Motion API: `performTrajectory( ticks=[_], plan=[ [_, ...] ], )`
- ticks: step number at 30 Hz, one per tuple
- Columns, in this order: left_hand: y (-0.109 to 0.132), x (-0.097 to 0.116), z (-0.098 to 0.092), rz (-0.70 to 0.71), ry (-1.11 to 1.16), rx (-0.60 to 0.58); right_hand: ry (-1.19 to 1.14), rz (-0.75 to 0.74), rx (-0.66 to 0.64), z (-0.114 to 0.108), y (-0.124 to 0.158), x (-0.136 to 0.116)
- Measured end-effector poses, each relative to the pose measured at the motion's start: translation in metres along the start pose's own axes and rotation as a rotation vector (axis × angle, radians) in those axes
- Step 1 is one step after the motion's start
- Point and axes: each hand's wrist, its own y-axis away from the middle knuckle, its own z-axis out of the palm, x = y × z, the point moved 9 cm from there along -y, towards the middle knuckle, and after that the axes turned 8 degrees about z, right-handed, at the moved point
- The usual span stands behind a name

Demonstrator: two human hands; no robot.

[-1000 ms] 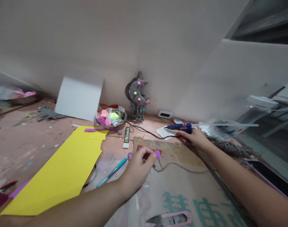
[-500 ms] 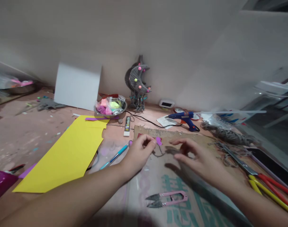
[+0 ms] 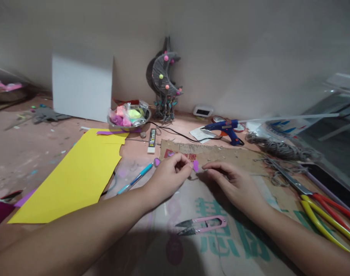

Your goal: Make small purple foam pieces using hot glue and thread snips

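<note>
My left hand (image 3: 168,177) rests on the cardboard sheet (image 3: 221,153) with its fingertips pinched on a small purple paper piece (image 3: 195,165). My right hand (image 3: 232,183) lies just to the right of it, fingers curled, the fingertips almost touching the purple piece; whether they hold anything I cannot make out. A thin grey string runs under both hands. Pink thread snips (image 3: 202,225) lie on the cardboard close to me, between my forearms. The blue glue gun (image 3: 224,128) stands on the table behind my right hand, untouched.
A yellow paper sheet (image 3: 77,176) lies at left, a blue pen (image 3: 136,178) beside it. A metal bowl of coloured clay (image 3: 129,117), a moon ornament (image 3: 163,76) and a white board (image 3: 81,88) stand by the wall. Twine (image 3: 281,149) and yellow-handled scissors (image 3: 316,209) lie at right.
My right hand let go of the glue gun, which now stands on the table, and came back to the purple piece beside my left hand. The view tilted downward.
</note>
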Motion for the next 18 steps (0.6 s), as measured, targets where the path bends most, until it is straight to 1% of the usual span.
performTrajectory(
  ticks=[3,8,12,14,16,18],
  plan=[
    [0.001,0.003,0.003,0.036,-0.022,-0.034,0.04,-0.068,0.075,-0.005,0.001,-0.005],
    [0.002,0.007,0.006,0.067,-0.067,-0.074,0.025,-0.071,0.084,-0.003,0.001,-0.002],
    [0.002,0.006,0.007,0.062,-0.054,-0.086,-0.139,-0.034,0.042,0.004,0.0,0.003],
    [0.001,0.004,0.007,0.052,-0.02,-0.075,-0.195,-0.079,0.037,0.003,0.0,-0.001],
    [-0.001,0.001,0.005,0.047,0.02,-0.054,-0.136,-0.16,0.089,-0.003,0.001,-0.009],
    [-0.002,-0.001,0.002,0.043,0.053,-0.027,-0.043,-0.199,0.174,-0.013,0.004,-0.014]
  ],
)
